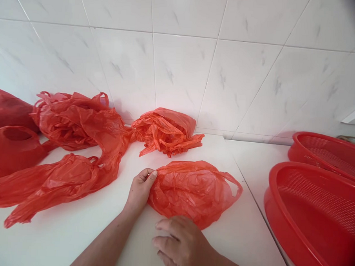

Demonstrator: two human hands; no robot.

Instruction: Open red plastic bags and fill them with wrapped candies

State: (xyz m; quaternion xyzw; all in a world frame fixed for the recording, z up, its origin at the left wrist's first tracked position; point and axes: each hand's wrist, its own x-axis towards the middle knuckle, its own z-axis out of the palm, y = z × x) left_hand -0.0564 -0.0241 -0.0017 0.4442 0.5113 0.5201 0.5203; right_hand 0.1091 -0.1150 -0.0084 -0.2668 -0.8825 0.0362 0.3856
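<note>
A thin red plastic bag [192, 188] lies spread on the white tabletop [143, 241], its loop handle pointing right. My left hand [141, 188] pinches the bag's left end between thumb and fingers. Over the bag's near edge hovers my right hand [181, 243], fingers apart and slightly curled, somewhat blurred; nothing shows in it. Whether its fingertips touch the bag I cannot tell.
Crumpled red bags [75, 120] pile up at the left. A smaller red bundle [166, 130] rests against the tiled wall [180, 70]. Two red plastic baskets, a near one [283, 208] and a far one [300, 150], stand on the right beyond a seam.
</note>
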